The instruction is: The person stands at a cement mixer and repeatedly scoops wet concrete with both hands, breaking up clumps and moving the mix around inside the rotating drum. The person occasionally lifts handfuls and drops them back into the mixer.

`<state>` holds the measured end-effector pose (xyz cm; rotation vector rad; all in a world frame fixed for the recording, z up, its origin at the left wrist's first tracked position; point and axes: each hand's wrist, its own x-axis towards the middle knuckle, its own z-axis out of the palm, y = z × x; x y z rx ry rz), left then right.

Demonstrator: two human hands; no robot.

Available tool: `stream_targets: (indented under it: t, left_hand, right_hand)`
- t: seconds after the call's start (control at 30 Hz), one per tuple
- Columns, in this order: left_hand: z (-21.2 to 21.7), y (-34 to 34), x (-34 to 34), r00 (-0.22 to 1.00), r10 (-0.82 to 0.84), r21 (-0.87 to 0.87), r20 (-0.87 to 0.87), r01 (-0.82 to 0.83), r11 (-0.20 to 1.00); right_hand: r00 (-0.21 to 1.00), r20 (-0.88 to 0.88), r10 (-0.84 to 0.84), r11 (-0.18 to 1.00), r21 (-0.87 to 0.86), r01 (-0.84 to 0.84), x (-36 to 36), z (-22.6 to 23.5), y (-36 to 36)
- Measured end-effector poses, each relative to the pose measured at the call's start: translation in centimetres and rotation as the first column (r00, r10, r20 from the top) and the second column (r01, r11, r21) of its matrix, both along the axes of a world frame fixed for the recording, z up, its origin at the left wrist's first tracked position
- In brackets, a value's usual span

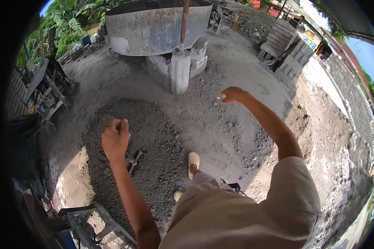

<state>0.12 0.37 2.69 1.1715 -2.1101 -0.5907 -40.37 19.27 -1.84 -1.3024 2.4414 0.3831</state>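
Observation:
My left hand (115,140) is raised over a dark heap of gravelly mix (153,145), its fingers curled closed. A sliver of something pale shows beside its fingers, too small to name. Just below that hand, partly hidden by my wrist, a grey forked piece like a tool's handle (134,161) lies at the heap. My right hand (233,95) reaches out at chest height over the ground, also closed, with a small whitish spot at its fingertips. What that spot is, I cannot make out.
Ahead stands a large round metal drum (153,31) on concrete blocks (180,72), with a rusty pole (185,23) against it. Hollow blocks (295,60) are stacked far right. A wooden frame (97,222) sits near left, a worn bench (50,89) farther left. My clog (193,162) stands beside the heap.

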Motion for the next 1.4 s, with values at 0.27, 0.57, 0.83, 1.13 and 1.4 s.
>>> stream_targets:
  t: [0.27,0.57,0.83,1.13,1.4]
  left_hand:
    - [-0.8,-0.1,0.1,0.996,0.038,-0.009,-0.087,-0.038,0.999]
    - [-0.2,0.2,-0.2,0.998,0.058,-0.021,-0.01,-0.059,0.998]
    - [-0.7,0.3,0.0,0.997,0.045,0.048,0.064,-0.048,0.998]
    - [-1.5,0.1,0.1,0.982,0.09,0.1,0.167,-0.108,0.989]
    - [-1.6,0.6,0.0,0.987,0.081,0.076,0.136,-0.092,0.993]
  right_hand:
    - [-0.719,0.279,0.637,0.318,-0.944,-0.085,32.7,10.1,-0.2]
    - [-0.658,0.061,0.75,0.26,-0.943,0.209,33.4,11.7,1.3]
    - [-0.558,-0.108,0.823,0.416,-0.555,0.721,35.8,13.1,3.1]
    - [-0.651,-0.085,0.754,0.652,-0.017,0.758,39.9,14.6,7.1]
    - [-0.573,-0.227,0.787,0.612,0.175,0.771,42.3,14.7,7.8]
